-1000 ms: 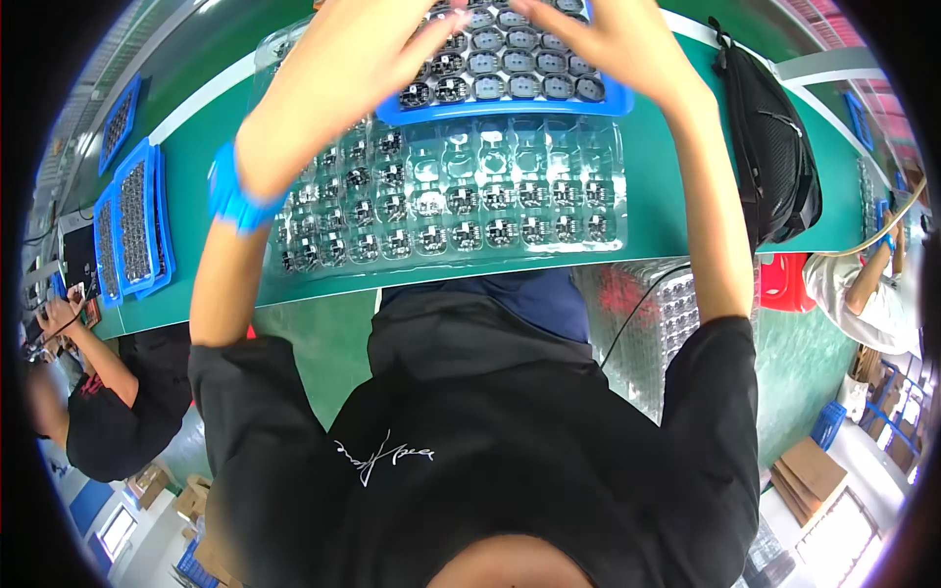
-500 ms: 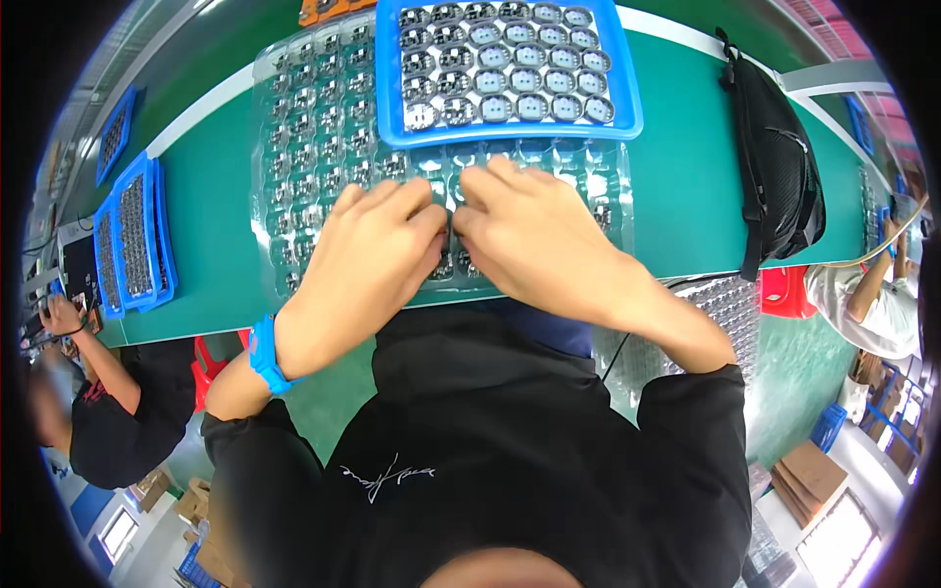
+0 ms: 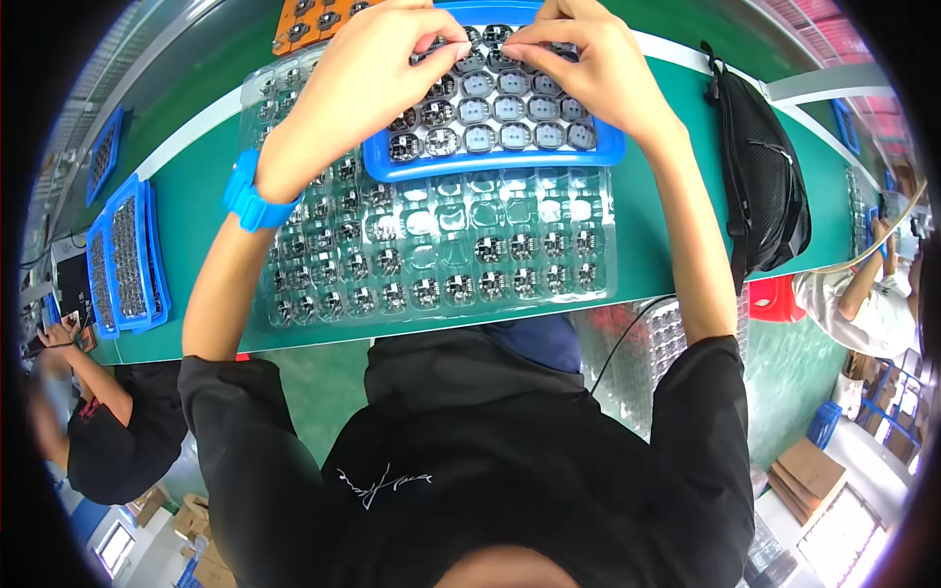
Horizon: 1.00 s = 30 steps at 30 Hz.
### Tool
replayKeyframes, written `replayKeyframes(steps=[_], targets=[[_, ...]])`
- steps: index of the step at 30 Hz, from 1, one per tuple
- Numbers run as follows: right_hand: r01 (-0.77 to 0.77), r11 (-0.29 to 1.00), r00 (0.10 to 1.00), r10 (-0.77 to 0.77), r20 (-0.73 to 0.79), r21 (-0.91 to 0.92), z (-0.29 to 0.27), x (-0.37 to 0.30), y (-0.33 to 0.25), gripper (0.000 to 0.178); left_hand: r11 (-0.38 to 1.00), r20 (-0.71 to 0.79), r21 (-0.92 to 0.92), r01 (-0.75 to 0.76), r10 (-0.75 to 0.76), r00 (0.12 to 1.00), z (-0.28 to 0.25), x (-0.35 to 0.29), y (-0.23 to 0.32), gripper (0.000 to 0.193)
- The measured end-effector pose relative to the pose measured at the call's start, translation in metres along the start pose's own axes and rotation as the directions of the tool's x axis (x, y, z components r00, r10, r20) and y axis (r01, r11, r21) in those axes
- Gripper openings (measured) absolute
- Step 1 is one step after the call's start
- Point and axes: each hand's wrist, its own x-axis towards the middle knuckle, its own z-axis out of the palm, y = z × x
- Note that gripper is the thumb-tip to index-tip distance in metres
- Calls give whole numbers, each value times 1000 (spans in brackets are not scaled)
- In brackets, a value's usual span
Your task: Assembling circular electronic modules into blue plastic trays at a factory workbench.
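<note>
Both my hands are over the far part of a blue tray point(image 3: 490, 169). It holds rows of oval grey housings point(image 3: 512, 108), some with small circuit boards point(image 3: 443, 141) in them. My left hand point(image 3: 387, 73) is closed in a pinch, thumb and fingertips at a housing in the far rows. Just right of it, my right hand point(image 3: 603, 69) pinches too, its fingertips at a neighbouring housing. What sits between the fingertips is too small to make out. Under the blue tray lies a clear plastic blister tray point(image 3: 392, 316); small circuit boards point(image 3: 426, 292) fill some of its pockets.
An orange tray point(image 3: 294, 44) of parts is at the far left. Stacked blue trays point(image 3: 147, 294) stand on the left of the green table point(image 3: 657, 257). A black backpack point(image 3: 769, 176) lies at the right. People sit at either side.
Both hands have moved from the near rows of the clear tray forward to the far part of the blue tray. Pockets they covered now show. The whole view has shifted slightly.
</note>
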Motion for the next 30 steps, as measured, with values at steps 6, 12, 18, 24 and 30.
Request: replayKeyframes(steps=[6, 12, 18, 24, 30], targets=[[-11, 1000, 1000, 11, 13, 28, -1, 3, -4, 11, 1000, 52, 8, 20, -21, 998, 8, 9, -3, 14], [7, 1000, 999, -8, 34, 19, -2, 3, -3, 11, 999, 40, 29, -28, 27, 999, 9, 6, -1, 13], [2, 1000, 999, -3, 44, 10, -1, 2, -3, 11, 998, 46, 69, 9, -12, 999, 10, 4, 3, 13], [11, 1000, 998, -12, 58, 13, 3, 2, 1, 11, 990, 34, 135, 40, -45, 998, 12, 5, 6, 15], [19, 1000, 998, -21, 54, 24, 4, 2, 1, 12, 984, 33, 174, -25, 20, 999, 14, 4, 6, 16]])
